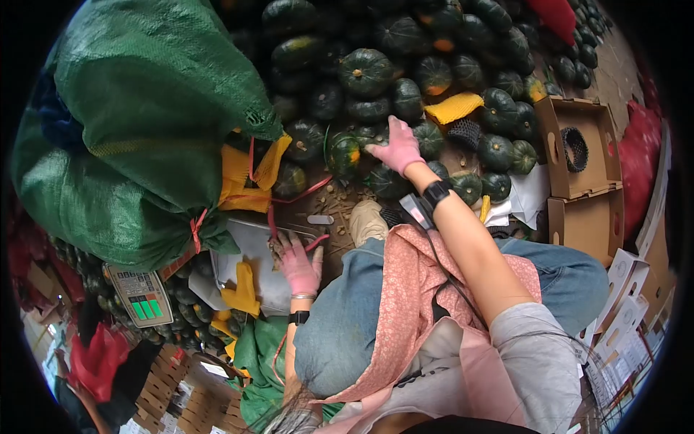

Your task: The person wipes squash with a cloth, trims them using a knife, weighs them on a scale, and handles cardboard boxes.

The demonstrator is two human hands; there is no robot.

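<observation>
Pink-gloved right hand (399, 150), fingers spread loose, among round dark-green squashes (429, 139), pink-gloved left hand (300, 269), grip unclear, at silver metal plate (272, 287)

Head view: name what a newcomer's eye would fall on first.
Probably the bulging green sacking, which fills the upper left. Next comes the heap of dark green squashes across the top middle. Both pink-gloved, the right hand stands out near the closest squashes, and the left hand lower, left of centre.
</observation>
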